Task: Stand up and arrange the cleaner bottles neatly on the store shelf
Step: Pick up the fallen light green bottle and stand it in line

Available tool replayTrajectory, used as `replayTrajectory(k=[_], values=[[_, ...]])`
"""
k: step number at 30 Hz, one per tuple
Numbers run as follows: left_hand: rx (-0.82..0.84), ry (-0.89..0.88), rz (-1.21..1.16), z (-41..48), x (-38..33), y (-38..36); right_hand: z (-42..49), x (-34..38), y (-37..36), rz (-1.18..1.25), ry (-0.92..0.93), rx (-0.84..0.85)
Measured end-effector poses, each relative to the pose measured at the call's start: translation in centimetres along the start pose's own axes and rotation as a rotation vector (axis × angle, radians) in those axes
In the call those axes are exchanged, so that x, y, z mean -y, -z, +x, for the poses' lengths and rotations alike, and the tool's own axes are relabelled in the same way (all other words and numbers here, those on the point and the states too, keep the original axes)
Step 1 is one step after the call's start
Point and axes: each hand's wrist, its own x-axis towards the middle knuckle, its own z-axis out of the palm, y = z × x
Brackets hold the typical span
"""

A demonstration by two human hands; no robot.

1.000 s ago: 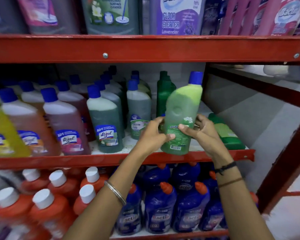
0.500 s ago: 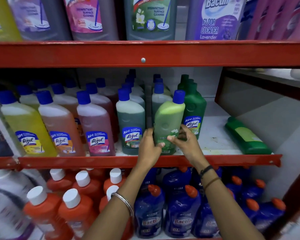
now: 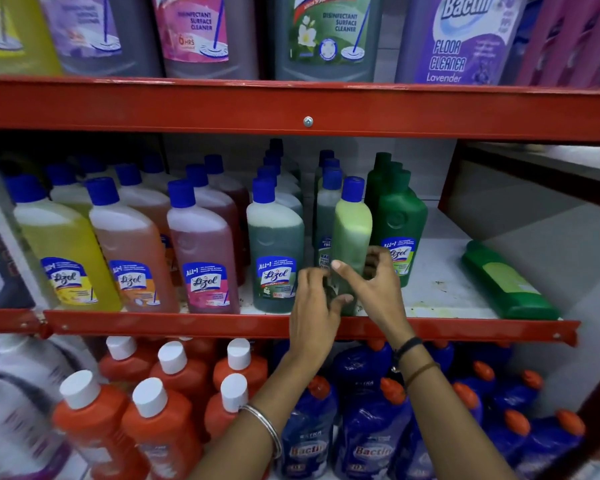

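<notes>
A light green bottle with a blue cap (image 3: 352,226) stands upright at the front of the middle shelf (image 3: 291,325), turned edge-on between a grey-green bottle (image 3: 274,247) and a dark green bottle (image 3: 400,230). My left hand (image 3: 314,299) and my right hand (image 3: 371,282) both grip its lower part, one on each side. Another green bottle (image 3: 506,282) lies flat on its side at the right end of the same shelf.
Rows of yellow (image 3: 56,244), orange (image 3: 132,247) and pink bottles (image 3: 201,251) fill the shelf's left half. Big floor cleaner jugs (image 3: 326,32) stand above. Orange bottles (image 3: 153,420) and blue bottles (image 3: 371,441) crowd the shelf below. Bare shelf surface (image 3: 440,292) shows at the right.
The light green bottle came down from the air onto the shelf front, then was turned edge-on in line with the rows. Both hands stayed on it.
</notes>
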Motion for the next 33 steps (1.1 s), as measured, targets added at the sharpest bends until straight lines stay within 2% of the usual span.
replayTrajectory(k=[3, 6, 11, 16, 19, 21, 24, 27, 30, 33], values=[[0.11, 0.062, -0.02, 0.4, 0.2, -0.5, 0.1, -0.6, 0.9, 0.138, 0.013, 0.125], [0.155, 0.101, -0.024, 0.9, 0.3, -0.7, 0.9, -0.7, 1.7, 0.14, 0.032, 0.198], [-0.015, 0.069, 0.102, 0.7, 0.5, -1.1, 2.2, -0.8, 2.9, 0.173, 0.019, 0.237], [-0.113, 0.06, 0.115, -0.2, 0.5, -2.3, 2.1, -1.1, 2.6, 0.222, 0.003, 0.242], [-0.253, -0.092, 0.086, -1.0, -0.3, -3.3, 1.0, -1.7, 3.2, 0.156, 0.012, 0.176], [-0.29, -0.221, 0.043, -1.5, -1.4, -4.3, 0.5, -2.2, 5.1, 0.106, 0.026, 0.104], [-0.207, -0.343, -0.034, -1.1, -4.1, -6.7, 1.2, -3.0, 10.3, -0.042, 0.074, -0.087], [-0.09, -0.341, -0.069, 0.5, -7.1, -10.2, 3.5, -4.6, 16.4, -0.341, 0.058, -0.227], [0.091, -0.18, -0.144, 2.4, -9.6, -14.9, 5.8, -6.3, 21.8, -0.614, -0.1, -0.267], [0.367, 0.15, -0.165, 4.3, -11.1, -19.4, 6.9, -6.9, 24.6, -0.668, -0.302, -0.189]])
